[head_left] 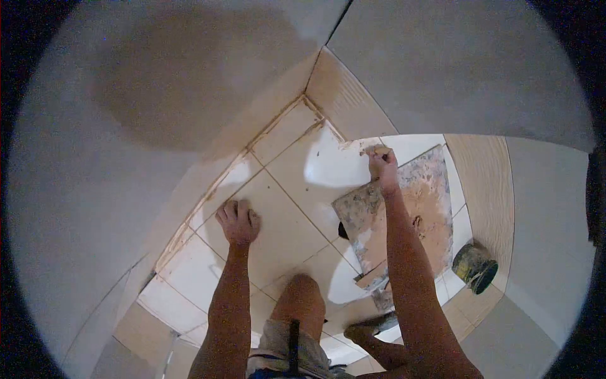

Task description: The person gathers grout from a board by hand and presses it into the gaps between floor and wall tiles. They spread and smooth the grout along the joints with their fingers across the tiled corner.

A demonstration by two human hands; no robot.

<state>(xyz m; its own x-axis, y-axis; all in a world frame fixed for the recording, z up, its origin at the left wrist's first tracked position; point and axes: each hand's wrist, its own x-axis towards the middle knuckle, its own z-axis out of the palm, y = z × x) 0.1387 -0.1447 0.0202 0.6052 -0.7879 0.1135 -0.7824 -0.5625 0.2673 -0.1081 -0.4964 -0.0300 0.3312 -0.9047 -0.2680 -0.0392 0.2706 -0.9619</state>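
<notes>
Floor tiles (278, 202) are laid; paste smears (319, 122) at twelve o'clock lie unwiped. The left hand (238, 222) rests open at nine; the right hand (383, 165), at two, is clenched, perhaps around something small.

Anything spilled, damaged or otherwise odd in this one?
Brown smears mark the tile edges at the corner, and dark crumbs dot the floor, untidy on pale tiles. The wall has a large brownish patch; stain or shadow, I can't tell.

Grey walls surround a glossy tiled floor (278, 196).
</notes>
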